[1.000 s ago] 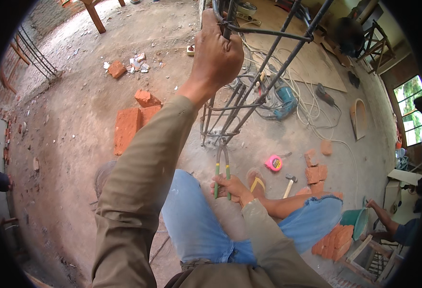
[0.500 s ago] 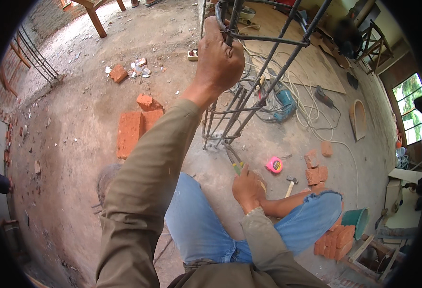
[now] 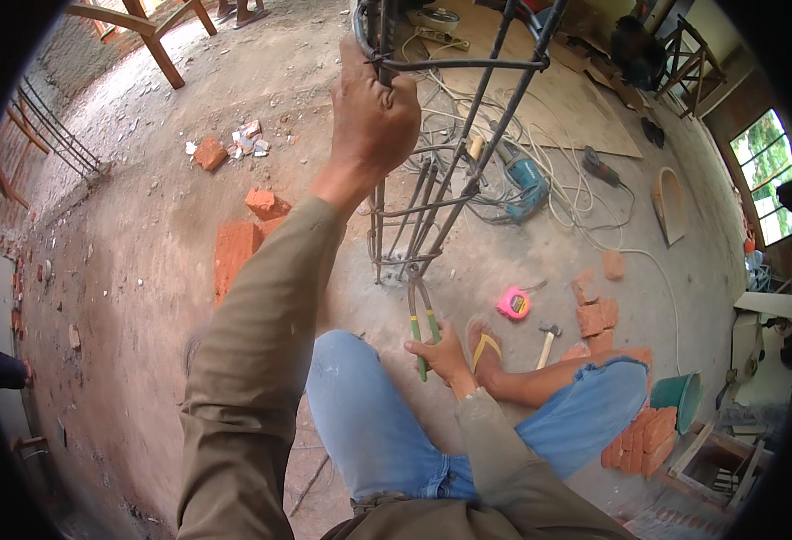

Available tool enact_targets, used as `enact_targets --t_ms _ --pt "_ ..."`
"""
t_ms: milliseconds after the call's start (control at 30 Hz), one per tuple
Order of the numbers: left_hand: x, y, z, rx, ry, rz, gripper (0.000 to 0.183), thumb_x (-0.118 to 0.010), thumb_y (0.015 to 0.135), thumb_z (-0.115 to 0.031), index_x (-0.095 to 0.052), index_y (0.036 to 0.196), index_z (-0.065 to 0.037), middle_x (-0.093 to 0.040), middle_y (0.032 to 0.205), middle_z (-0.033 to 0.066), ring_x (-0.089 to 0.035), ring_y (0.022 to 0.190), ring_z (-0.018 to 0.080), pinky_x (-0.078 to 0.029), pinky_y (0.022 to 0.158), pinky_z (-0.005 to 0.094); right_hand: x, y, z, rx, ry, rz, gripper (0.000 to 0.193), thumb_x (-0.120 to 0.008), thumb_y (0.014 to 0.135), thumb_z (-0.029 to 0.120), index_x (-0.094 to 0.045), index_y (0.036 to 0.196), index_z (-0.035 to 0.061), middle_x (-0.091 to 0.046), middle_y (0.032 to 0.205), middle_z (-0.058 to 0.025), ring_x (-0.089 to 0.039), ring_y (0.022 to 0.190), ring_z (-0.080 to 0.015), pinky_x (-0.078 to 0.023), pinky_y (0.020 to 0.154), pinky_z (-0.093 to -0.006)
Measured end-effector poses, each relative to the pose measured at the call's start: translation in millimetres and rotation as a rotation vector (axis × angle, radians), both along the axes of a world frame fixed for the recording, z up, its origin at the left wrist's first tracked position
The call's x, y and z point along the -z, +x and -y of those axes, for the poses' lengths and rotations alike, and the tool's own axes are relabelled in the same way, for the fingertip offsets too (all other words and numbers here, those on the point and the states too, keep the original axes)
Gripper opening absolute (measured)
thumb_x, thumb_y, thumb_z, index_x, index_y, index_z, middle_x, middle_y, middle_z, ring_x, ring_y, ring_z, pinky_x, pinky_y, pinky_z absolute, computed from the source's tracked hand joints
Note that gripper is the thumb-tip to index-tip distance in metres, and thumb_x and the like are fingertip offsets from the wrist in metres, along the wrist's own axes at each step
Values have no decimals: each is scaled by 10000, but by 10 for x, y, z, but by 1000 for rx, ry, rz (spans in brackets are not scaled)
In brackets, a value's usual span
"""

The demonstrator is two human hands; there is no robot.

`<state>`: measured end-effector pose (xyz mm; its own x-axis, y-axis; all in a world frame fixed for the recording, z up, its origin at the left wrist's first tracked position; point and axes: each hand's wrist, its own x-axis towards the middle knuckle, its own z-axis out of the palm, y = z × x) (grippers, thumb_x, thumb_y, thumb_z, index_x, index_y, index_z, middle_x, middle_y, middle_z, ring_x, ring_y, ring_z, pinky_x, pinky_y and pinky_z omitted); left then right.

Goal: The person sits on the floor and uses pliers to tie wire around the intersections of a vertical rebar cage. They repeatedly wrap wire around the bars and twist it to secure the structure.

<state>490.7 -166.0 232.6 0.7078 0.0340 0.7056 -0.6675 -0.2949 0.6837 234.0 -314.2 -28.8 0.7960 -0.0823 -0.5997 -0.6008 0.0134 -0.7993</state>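
Note:
A cage of steel reinforcing bars (image 3: 468,64) rises from the concrete floor in front of me, ringed by bent stirrups. High on its left, my left hand (image 3: 371,126) is wrapped round an upright bar just below an upper stirrup. My right hand (image 3: 452,358) holds end-cutting pincers (image 3: 415,324) with green handles, its thumb lying across them. The handles are spread somewhat. The pincers' jaws touch the lowest stirrup near the cage's foot; whether they grip a tie wire is too small to tell.
Right of the cage lie a pink tape measure (image 3: 513,303), a hammer (image 3: 549,333), broken bricks (image 3: 597,315) and a teal power drill (image 3: 528,184) among tangled cables. Red bricks (image 3: 235,256) sit at left. A green bucket (image 3: 687,396) stands by stacked bricks (image 3: 641,441).
The pincers have swung more upright, and their handles are further apart. My right fingers have shifted on the handles. The view has turned slightly; my left hand keeps its hold on the bar.

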Motion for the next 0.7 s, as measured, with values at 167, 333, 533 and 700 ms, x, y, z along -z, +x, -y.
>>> enact_targets --t_ms 167,333,533,700 --pt "67 43 11 53 -38 -37 201 -446 879 -131 -549 966 18 -471 1087 241 -471 964 390 -360 837 498 -35 -15 69 -242 -1156 352 546 -655 883 395 -500 1198 -24 -657 998 -222 -658 847 -382 -533 777 -521" --pt "100 108 23 -55 24 139 302 -470 865 -16 -470 1165 27 -503 788 29 -474 669 90 -398 591 264 123 2 -43 -21 -154 9 451 -506 990 428 -536 1185 22 -664 925 -175 -667 737 -321 -545 661 -500" --pt "31 32 11 82 -19 -75 268 -414 903 -178 -572 932 37 -433 1307 377 -355 1252 533 -278 1033 592 307 -35 -22 194 1143 -172 404 -584 970 315 -492 1218 9 -614 780 -83 -593 557 -171 -518 520 -332" --pt "-6 -4 -2 16 48 -6 225 -427 894 -154 -551 905 33 -496 1167 347 -471 1096 505 -368 941 568 289 -74 -42 228 386 -20 376 -611 880 102 -485 1225 25 -475 724 -10 -464 490 -93 -467 480 -281"
